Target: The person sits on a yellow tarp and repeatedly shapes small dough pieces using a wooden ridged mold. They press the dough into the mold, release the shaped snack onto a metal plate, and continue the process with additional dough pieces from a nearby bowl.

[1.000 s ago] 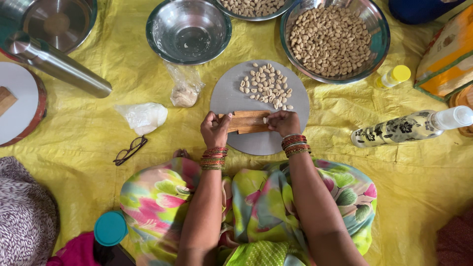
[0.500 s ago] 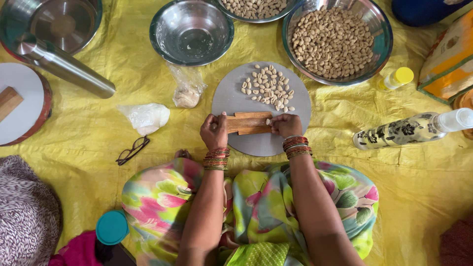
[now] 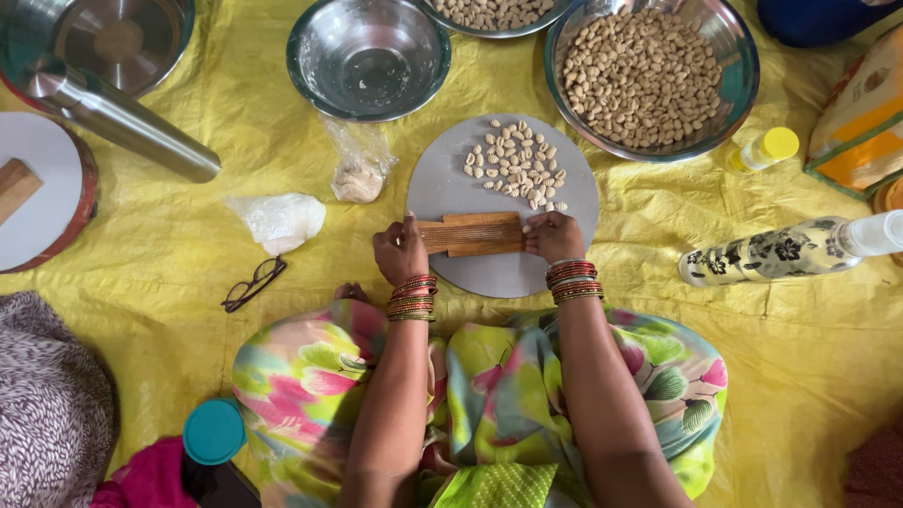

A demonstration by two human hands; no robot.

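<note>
A ridged wooden board (image 3: 472, 233) lies across a round grey board (image 3: 508, 268) on the yellow sheet. My left hand (image 3: 399, 252) grips the wooden board's left end. At its right end, my right hand (image 3: 553, 235) presses down with curled fingers; whatever is under them is hidden. Several small pale shaped dough pieces (image 3: 517, 166) lie on the grey board's far half. Both wrists wear red and gold bangles.
A steel bowl of shaped pieces (image 3: 649, 71) sits far right, an empty steel bowl (image 3: 369, 55) far centre. A dough bag (image 3: 357, 169), white lump (image 3: 278, 218), glasses (image 3: 252, 282), steel cylinder (image 3: 120, 120), patterned bottle (image 3: 781, 252) and small yellow-capped bottle (image 3: 767, 149) lie around.
Both hands stay on the wooden board; the right hand has shifted slightly on its right end. Nothing else has moved.
</note>
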